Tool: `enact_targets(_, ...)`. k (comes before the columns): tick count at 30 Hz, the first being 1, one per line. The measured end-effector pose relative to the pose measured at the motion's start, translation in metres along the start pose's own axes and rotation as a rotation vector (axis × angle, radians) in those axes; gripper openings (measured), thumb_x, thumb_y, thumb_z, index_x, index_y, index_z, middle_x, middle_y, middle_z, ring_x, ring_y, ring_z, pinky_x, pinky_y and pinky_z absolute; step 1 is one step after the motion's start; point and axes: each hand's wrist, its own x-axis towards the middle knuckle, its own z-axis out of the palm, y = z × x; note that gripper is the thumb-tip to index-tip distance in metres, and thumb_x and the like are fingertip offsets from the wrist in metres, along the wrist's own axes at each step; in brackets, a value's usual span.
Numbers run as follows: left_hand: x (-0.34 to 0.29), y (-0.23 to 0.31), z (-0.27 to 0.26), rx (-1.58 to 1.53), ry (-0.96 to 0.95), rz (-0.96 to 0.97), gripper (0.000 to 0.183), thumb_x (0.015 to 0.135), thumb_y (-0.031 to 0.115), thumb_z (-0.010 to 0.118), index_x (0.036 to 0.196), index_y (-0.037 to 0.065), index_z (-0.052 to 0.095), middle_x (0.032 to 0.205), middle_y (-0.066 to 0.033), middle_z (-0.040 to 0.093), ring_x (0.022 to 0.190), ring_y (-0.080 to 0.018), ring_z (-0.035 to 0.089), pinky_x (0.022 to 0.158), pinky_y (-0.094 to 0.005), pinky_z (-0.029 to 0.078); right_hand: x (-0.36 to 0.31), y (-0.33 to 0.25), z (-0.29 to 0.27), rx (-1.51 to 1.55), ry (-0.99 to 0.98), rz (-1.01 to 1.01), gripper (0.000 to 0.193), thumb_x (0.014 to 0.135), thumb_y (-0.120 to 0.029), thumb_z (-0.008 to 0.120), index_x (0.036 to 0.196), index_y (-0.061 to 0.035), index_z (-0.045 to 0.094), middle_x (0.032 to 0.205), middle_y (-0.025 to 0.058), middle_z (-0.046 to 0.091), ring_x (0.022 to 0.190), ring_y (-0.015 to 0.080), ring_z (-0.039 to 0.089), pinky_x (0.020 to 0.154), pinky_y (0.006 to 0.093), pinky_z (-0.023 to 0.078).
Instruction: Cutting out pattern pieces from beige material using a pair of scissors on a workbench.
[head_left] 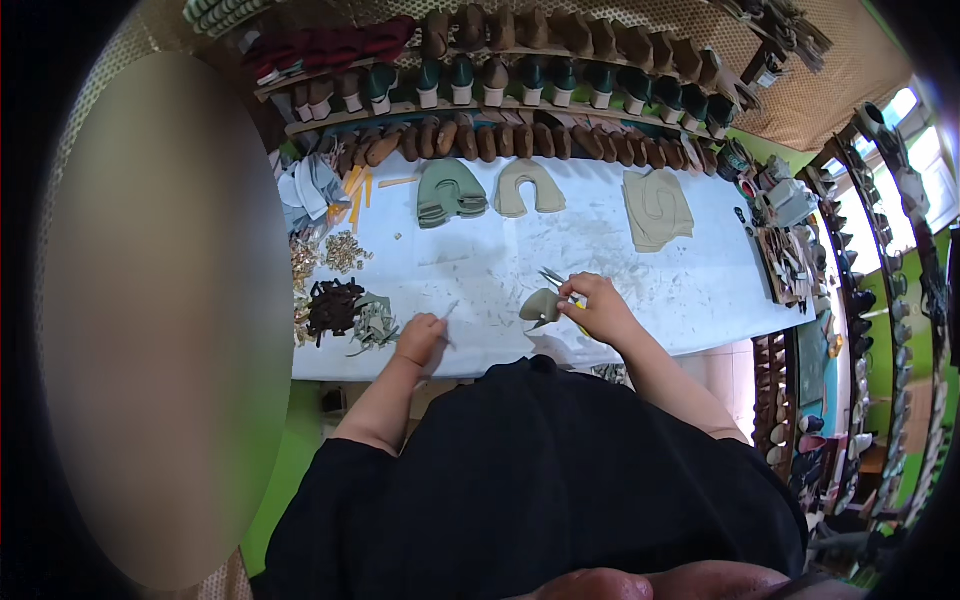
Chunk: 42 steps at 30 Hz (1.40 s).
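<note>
My right hand [598, 308] grips scissors [556, 280] with yellow handles, their blades pointing up and left. A small grey-beige cut piece of shoe material [540, 307] hangs just left of that hand, touching it. My left hand [420, 337] rests on the white worktable [480, 265] and pinches a thin pale strip [450, 309] that sticks up to the right. A heap of grey-green cut pieces [374, 322] lies right beside the left hand.
Stacks of green [450, 192] and beige [528, 188] shoe uppers and a tan pile [657, 208] lie at the table's far side. A dark strap heap [334, 305] and metal buckles [343, 251] sit left. Shelves of shoe lasts [520, 80] stand behind; shoe racks [880, 300] run along the right.
</note>
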Motion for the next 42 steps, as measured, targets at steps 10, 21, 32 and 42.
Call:
enact_targets(10, 0.016, -0.024, -0.084, 0.336, 0.008, -1.006, 0.066, 0.081, 0.017, 0.063, 0.144, 0.010, 0.047, 0.155, -0.0135, 0.035, 0.147, -0.0355, 0.024, 0.114, -0.0602, 0.022, 0.008, -0.012, -0.011, -0.021, -0.014, -0.015, 0.018, 0.087, -0.023, 0.068, 0.097, -0.0089, 0.066, 0.110, 0.0094, 0.065, 0.119, 0.0330, 0.054, 0.112, 0.0620, 0.024)
enact_targets(21, -0.019, 0.055, -0.008, 0.099, -0.477, -0.076, 0.085, 0.088, 0.048, 0.063, 0.152, 0.006, 0.028, 0.159, -0.0198, 0.028, 0.148, -0.0370, 0.024, 0.119, -0.0535, 0.020, 0.018, -0.029, -0.006, -0.016, -0.031, -0.086, 0.017, 0.087, -0.022, 0.069, 0.097, -0.0085, 0.065, 0.107, 0.0083, 0.065, 0.119, 0.0331, 0.053, 0.110, 0.0638, 0.024)
enact_targets(32, 0.035, 0.017, -0.092, 0.445, 0.040, -0.698, 0.079, 0.089, 0.049, 0.061, 0.152, 0.008, 0.036, 0.165, -0.0180, 0.009, 0.151, -0.0430, 0.004, 0.115, -0.0676, 0.007, 0.011, -0.048, -0.014, 0.025, 0.021, -0.018, 0.018, 0.087, -0.023, 0.068, 0.095, -0.0093, 0.061, 0.091, 0.0062, 0.068, 0.098, 0.0273, 0.064, 0.114, 0.0663, 0.015)
enact_targets(42, 0.134, 0.126, -0.167, -0.326, -0.133, -0.233, 0.065, 0.077, 0.057, 0.074, 0.134, 0.028, 0.062, 0.165, -0.0184, 0.006, 0.149, -0.0494, -0.005, 0.112, -0.0703, 0.004, 0.022, -0.102, -0.016, -0.028, -0.070, -0.186, 0.012, 0.089, -0.022, 0.067, 0.098, -0.0140, 0.069, 0.087, 0.0030, 0.069, 0.097, 0.0239, 0.063, 0.114, 0.0663, 0.012)
